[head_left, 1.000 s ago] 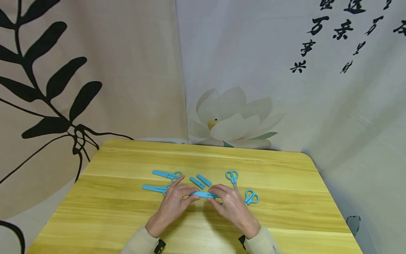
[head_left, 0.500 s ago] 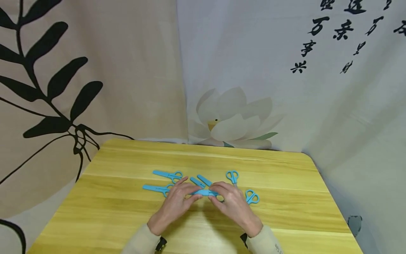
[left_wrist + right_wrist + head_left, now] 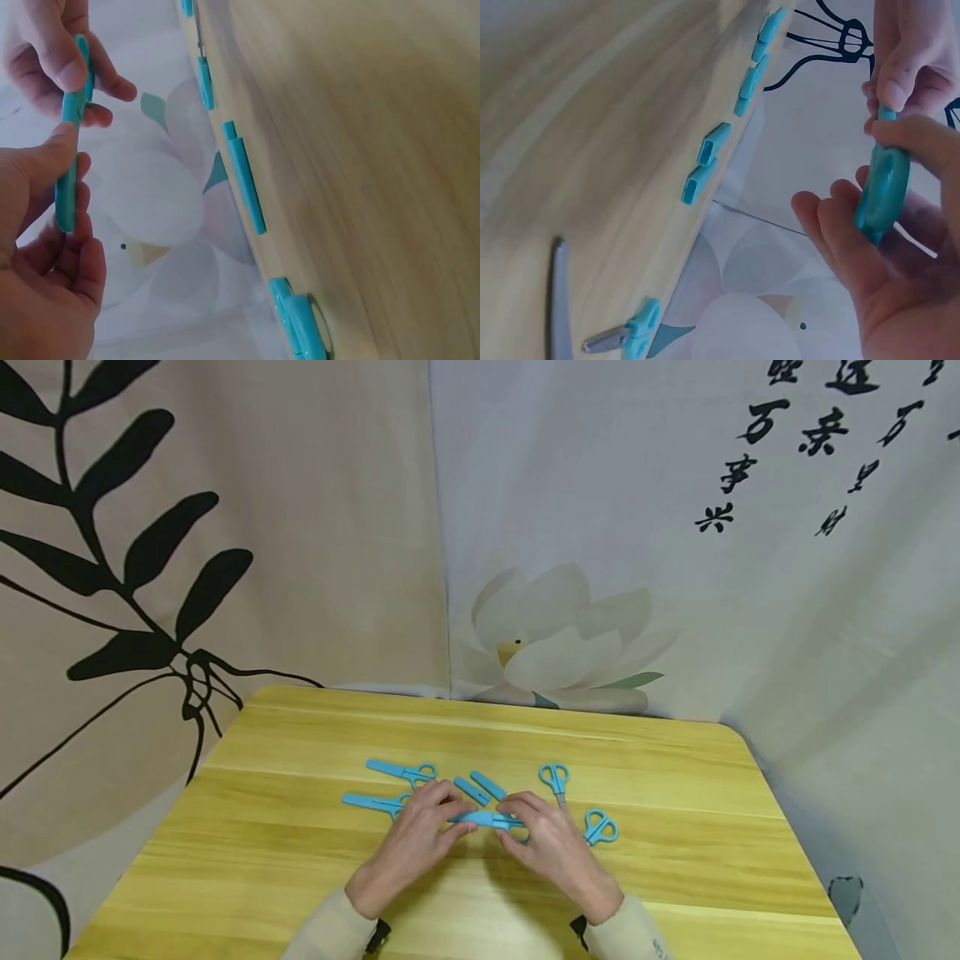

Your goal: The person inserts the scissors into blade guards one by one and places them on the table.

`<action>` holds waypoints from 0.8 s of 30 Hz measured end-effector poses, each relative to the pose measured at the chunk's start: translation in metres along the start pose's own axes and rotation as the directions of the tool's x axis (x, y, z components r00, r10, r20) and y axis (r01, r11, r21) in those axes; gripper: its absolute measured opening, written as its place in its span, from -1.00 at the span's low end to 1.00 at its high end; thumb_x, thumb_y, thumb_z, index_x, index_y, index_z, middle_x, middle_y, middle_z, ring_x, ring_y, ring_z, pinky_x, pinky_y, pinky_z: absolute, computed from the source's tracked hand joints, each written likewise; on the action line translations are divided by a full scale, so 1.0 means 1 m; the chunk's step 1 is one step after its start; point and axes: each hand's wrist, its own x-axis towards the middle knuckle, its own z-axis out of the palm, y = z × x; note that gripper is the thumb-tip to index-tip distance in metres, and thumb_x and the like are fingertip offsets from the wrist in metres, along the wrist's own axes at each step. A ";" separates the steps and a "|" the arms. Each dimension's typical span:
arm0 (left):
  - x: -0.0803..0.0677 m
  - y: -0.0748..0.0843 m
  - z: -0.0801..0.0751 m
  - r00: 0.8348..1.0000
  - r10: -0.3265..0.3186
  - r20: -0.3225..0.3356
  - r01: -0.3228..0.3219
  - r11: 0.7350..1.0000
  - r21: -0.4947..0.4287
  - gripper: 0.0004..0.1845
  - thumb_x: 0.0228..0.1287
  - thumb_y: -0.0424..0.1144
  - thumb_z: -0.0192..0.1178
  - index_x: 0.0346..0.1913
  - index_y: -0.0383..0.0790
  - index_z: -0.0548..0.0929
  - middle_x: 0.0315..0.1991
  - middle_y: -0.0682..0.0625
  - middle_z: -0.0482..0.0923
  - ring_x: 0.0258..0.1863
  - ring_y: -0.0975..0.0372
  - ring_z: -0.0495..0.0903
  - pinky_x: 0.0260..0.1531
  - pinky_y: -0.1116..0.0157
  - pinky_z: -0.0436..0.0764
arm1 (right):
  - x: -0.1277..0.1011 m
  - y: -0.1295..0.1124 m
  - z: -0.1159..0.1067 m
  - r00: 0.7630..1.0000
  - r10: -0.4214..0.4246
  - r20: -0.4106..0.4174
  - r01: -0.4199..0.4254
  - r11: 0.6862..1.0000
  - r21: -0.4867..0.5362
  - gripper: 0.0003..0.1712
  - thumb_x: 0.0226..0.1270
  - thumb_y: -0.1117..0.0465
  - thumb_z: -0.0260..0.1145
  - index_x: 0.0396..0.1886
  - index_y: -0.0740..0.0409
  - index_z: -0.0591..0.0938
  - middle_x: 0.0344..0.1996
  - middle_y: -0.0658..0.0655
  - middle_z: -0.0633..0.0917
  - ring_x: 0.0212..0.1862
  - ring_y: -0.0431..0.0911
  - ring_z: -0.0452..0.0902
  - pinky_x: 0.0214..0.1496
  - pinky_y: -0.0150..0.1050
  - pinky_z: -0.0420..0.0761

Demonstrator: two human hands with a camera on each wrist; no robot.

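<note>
Between my hands, above the table, is a light-blue pair of scissors (image 3: 483, 819) with a blue blade cover (image 3: 66, 196) over its blades. My left hand (image 3: 412, 837) pinches the cover between thumb and fingers. On the other end, my right hand (image 3: 557, 847) pinches the scissors near the handles (image 3: 889, 184). The blades are hidden inside the cover. Two more covered pairs of scissors, a far one (image 3: 397, 770) and a nearer one (image 3: 367, 802), lie beyond my left hand, which partly hides the nearer one.
Two loose blue blade covers (image 3: 488, 785) lie side by side just beyond my hands. To the right are two uncovered pairs of scissors, one farther back (image 3: 556, 777) and one nearer (image 3: 601, 827). Printed curtains stand behind the wooden table (image 3: 675, 893).
A finger of my left hand that stuck out has drawn in. The grip on the scissors and cover stays the same, and the head view has shifted slightly.
</note>
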 end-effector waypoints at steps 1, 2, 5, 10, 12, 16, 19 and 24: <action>0.000 0.000 0.000 1.000 0.008 0.000 -0.008 1.000 0.001 -0.80 0.13 -0.20 0.57 -0.17 -0.09 0.86 -0.25 0.18 0.53 -0.28 0.32 0.45 -0.24 0.30 0.50 | -0.001 0.000 0.001 1.000 0.007 0.002 -0.007 1.000 -0.003 -0.67 0.10 0.23 0.66 -0.14 0.15 0.76 -0.08 0.05 0.77 -0.10 -0.12 0.75 0.11 0.35 0.61; -0.001 0.000 0.000 1.000 0.017 -0.001 -0.017 1.000 0.002 -0.80 0.13 -0.20 0.57 -0.17 -0.11 0.86 -0.27 0.18 0.51 -0.29 0.32 0.43 -0.25 0.31 0.49 | -0.002 -0.001 0.002 1.000 0.012 0.003 -0.012 1.000 -0.009 -0.67 0.09 0.23 0.66 -0.14 0.13 0.77 -0.07 0.04 0.78 -0.09 -0.11 0.75 0.15 0.44 0.53; -0.002 -0.001 0.001 0.999 0.043 -0.010 -0.043 0.999 0.013 -0.78 0.10 -0.22 0.58 -0.18 -0.15 0.86 -0.32 0.17 0.44 -0.33 0.33 0.37 -0.28 0.33 0.44 | -0.004 -0.002 0.006 1.000 0.012 -0.002 -0.012 1.000 -0.006 -0.67 0.08 0.24 0.66 -0.15 0.12 0.78 -0.08 0.04 0.79 -0.08 -0.11 0.76 0.20 0.40 0.53; -0.005 -0.003 0.004 0.999 0.046 -0.006 -0.046 0.999 -0.001 -0.75 0.05 -0.25 0.61 -0.16 -0.15 0.88 -0.38 0.19 0.39 -0.38 0.37 0.29 -0.27 0.32 0.44 | -0.006 -0.002 0.013 1.000 -0.011 -0.007 0.011 0.998 0.057 -0.68 0.10 0.31 0.63 -0.13 0.20 0.77 -0.07 0.12 0.78 -0.09 -0.05 0.77 -0.06 -0.17 0.76; -0.007 -0.004 0.004 1.000 0.025 0.013 -0.024 0.999 -0.028 -0.74 0.06 -0.28 0.60 -0.14 -0.14 0.88 -0.37 0.20 0.41 -0.37 0.38 0.30 -0.27 0.33 0.45 | -0.007 -0.002 0.015 1.000 -0.015 -0.007 0.016 0.997 0.078 -0.68 0.11 0.33 0.62 -0.12 0.23 0.76 -0.06 0.15 0.77 -0.08 -0.03 0.77 -0.08 -0.24 0.76; -0.010 -0.007 0.004 0.998 -0.006 0.060 0.009 0.998 -0.059 -0.73 0.10 -0.29 0.58 -0.10 -0.14 0.87 -0.31 0.21 0.47 -0.30 0.37 0.36 -0.28 0.35 0.45 | -0.007 -0.003 0.019 1.000 -0.005 0.015 0.004 0.994 0.114 -0.68 0.14 0.34 0.62 -0.10 0.24 0.75 -0.04 0.16 0.76 -0.06 -0.02 0.76 -0.07 -0.25 0.75; -0.014 -0.010 0.002 0.997 -0.013 0.080 0.017 0.998 -0.056 -0.74 0.14 -0.28 0.56 -0.08 -0.15 0.86 -0.26 0.20 0.47 -0.24 0.35 0.38 -0.24 0.35 0.47 | -0.007 -0.004 0.020 0.998 0.024 0.066 -0.033 0.990 0.135 -0.67 0.18 0.30 0.61 -0.06 0.21 0.75 -0.01 0.14 0.75 -0.03 -0.03 0.75 -0.05 -0.23 0.75; -0.022 -0.016 -0.002 0.997 0.002 0.076 0.002 0.999 -0.050 -0.74 0.16 -0.27 0.54 -0.06 -0.12 0.86 -0.24 0.20 0.45 -0.23 0.34 0.36 -0.24 0.33 0.46 | -0.006 -0.008 0.019 0.984 0.073 0.162 -0.097 0.984 0.147 -0.52 0.27 0.10 0.58 0.12 0.17 0.71 0.15 0.14 0.71 0.10 0.01 0.71 0.09 -0.14 0.72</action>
